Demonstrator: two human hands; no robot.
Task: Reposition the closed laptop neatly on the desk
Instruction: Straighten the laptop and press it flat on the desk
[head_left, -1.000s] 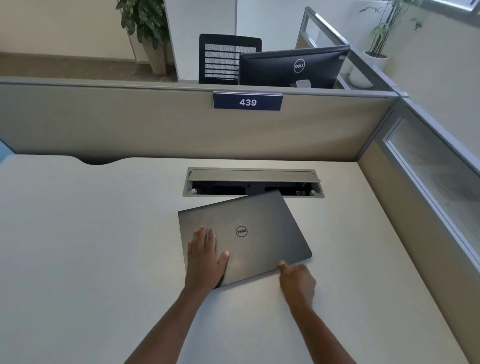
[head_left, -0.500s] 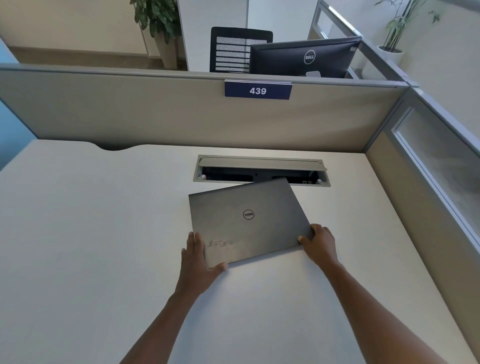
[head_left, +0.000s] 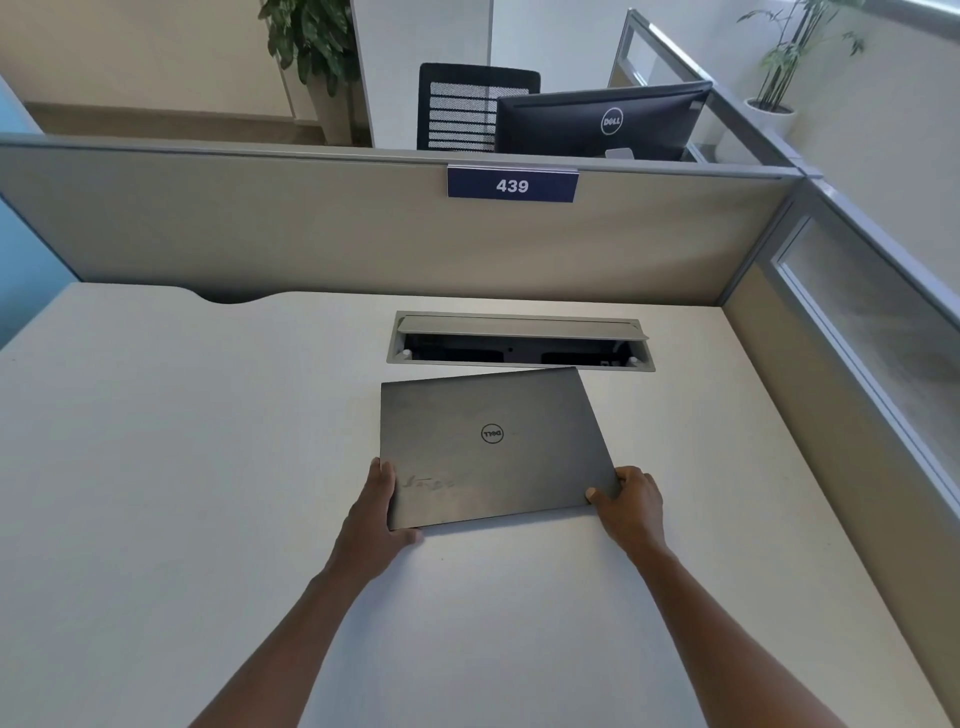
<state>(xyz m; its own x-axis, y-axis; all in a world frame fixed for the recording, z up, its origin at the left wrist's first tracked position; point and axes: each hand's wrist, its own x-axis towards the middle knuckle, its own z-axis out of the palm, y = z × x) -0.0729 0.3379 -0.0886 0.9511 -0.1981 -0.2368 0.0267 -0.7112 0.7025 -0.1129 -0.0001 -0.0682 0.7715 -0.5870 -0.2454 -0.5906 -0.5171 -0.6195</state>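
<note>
- While it lies flat mid-desk (head_left: 156, 467), the closed laptop (head_left: 493, 447) runs side to side, slightly crooked, far edge near the cable box (head_left: 519, 340).
- Left hand (head_left: 376, 519) fingers grip its near left corner.
- Right hand (head_left: 631, 501) fingers grip its near right corner.

Laptop (head_left: 488, 447) on desk (head_left: 156, 467), just before cable tray (head_left: 519, 340) (hands at near corners).

Dark grey laptop (head_left: 488, 447) on off-white desk (head_left: 208, 467); navy sign (head_left: 512, 185), white numerals.
</note>
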